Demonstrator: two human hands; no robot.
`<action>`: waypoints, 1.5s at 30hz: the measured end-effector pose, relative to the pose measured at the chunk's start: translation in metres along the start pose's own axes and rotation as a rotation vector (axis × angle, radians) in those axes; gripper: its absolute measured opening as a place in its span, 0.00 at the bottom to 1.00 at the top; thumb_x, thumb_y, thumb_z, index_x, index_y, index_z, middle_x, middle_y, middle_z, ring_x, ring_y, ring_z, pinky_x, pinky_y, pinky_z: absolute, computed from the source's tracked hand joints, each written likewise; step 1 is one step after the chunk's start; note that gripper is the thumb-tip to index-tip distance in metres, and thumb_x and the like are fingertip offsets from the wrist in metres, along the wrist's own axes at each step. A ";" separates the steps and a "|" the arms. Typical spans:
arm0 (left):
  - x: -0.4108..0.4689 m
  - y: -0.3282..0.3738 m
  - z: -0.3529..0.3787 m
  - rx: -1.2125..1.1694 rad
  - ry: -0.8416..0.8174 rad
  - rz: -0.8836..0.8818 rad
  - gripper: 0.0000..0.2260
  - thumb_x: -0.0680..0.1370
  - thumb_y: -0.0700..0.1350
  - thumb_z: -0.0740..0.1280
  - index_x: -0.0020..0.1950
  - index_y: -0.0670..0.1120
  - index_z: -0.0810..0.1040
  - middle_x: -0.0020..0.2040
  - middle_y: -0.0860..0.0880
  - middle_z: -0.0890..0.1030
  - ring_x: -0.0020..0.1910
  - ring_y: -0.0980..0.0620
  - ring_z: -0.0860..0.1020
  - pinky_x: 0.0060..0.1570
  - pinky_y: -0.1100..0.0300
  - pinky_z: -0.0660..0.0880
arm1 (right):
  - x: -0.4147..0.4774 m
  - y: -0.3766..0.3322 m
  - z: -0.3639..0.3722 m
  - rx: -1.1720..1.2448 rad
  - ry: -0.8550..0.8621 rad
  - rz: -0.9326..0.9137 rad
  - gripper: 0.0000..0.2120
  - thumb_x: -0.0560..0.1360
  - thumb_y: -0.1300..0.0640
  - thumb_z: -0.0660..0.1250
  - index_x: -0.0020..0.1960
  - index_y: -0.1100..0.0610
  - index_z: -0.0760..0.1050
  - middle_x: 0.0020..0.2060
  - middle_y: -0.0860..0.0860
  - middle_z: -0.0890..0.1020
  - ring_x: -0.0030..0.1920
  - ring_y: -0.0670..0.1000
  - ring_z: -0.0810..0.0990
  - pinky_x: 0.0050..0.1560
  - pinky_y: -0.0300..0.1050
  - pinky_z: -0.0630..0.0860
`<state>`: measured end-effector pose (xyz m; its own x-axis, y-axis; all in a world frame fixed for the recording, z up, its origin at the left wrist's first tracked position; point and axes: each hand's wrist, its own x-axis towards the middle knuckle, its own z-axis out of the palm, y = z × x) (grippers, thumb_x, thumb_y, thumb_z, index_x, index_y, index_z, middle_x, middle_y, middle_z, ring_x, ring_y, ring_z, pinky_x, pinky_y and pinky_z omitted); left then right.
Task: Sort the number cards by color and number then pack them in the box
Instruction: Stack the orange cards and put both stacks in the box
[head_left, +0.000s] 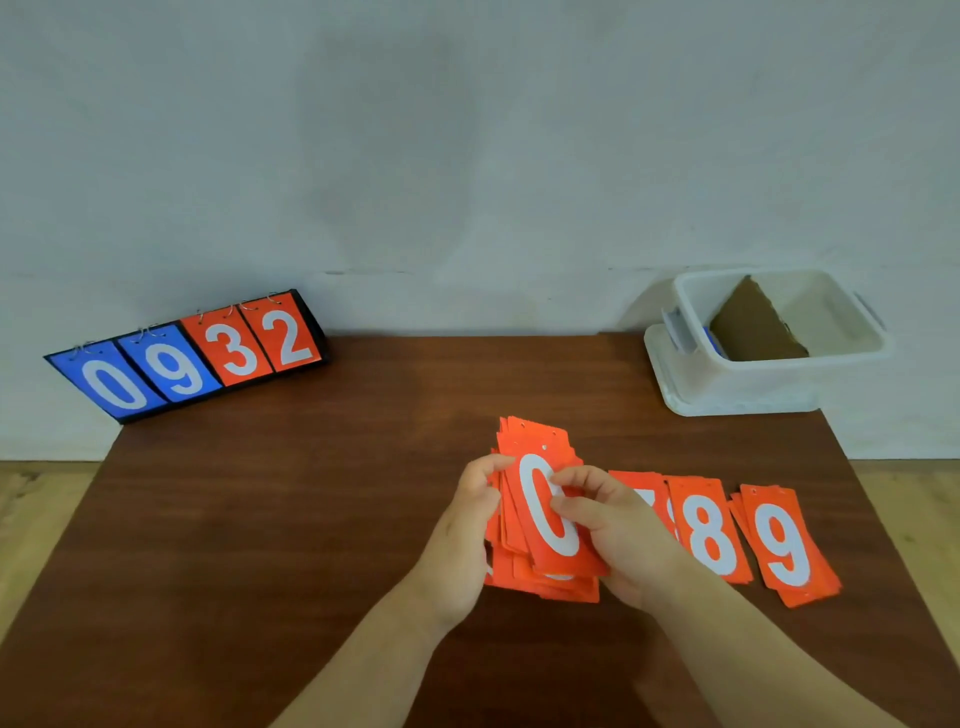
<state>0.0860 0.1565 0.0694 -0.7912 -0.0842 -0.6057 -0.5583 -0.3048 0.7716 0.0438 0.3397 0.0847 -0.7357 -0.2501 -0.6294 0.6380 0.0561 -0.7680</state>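
Note:
My left hand (465, 530) grips a fanned stack of orange number cards (535, 447) by its left edge, just above the table. The top card shows a white 0 (545, 512), and my right hand (610, 525) pinches it at its right edge. More orange cards lie flat under the stack (566, 590). To the right lie three small orange piles: one partly hidden behind my right hand (641, 486), one topped by an 8 (709, 530), one topped by a 9 (784, 545). The white plastic box (748, 384) stands at the table's back right corner.
A brown cardboard divider (753, 330) leans inside the box, with a bit of blue showing beside it. A flip scoreboard (192, 358) reading 0 9 in blue and 3 2 in orange stands at the back left. The brown table (260, 519) meets a white wall.

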 end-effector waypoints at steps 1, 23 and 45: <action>-0.006 -0.002 0.004 0.068 0.044 -0.005 0.08 0.82 0.50 0.64 0.58 0.58 0.79 0.53 0.47 0.86 0.46 0.50 0.86 0.40 0.55 0.80 | 0.002 0.003 0.000 -0.046 0.050 -0.030 0.08 0.78 0.63 0.71 0.54 0.53 0.83 0.51 0.50 0.87 0.53 0.56 0.86 0.58 0.60 0.82; 0.091 -0.088 0.027 1.047 0.499 -0.271 0.46 0.73 0.51 0.76 0.79 0.60 0.47 0.71 0.44 0.56 0.67 0.40 0.66 0.60 0.46 0.77 | -0.011 0.066 -0.105 -0.420 0.439 0.067 0.08 0.78 0.59 0.70 0.52 0.47 0.79 0.51 0.43 0.80 0.54 0.51 0.80 0.60 0.56 0.79; 0.009 -0.093 0.051 0.413 0.779 -0.049 0.22 0.83 0.41 0.62 0.76 0.55 0.68 0.73 0.46 0.71 0.69 0.40 0.74 0.63 0.42 0.77 | 0.020 0.019 -0.169 -0.298 0.170 0.115 0.08 0.79 0.60 0.70 0.52 0.48 0.82 0.57 0.52 0.80 0.55 0.57 0.81 0.57 0.59 0.82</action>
<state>0.1183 0.2328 0.0022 -0.4530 -0.7486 -0.4841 -0.7522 0.0294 0.6583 0.0027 0.4994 0.0375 -0.7063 -0.0625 -0.7052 0.6431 0.3597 -0.6760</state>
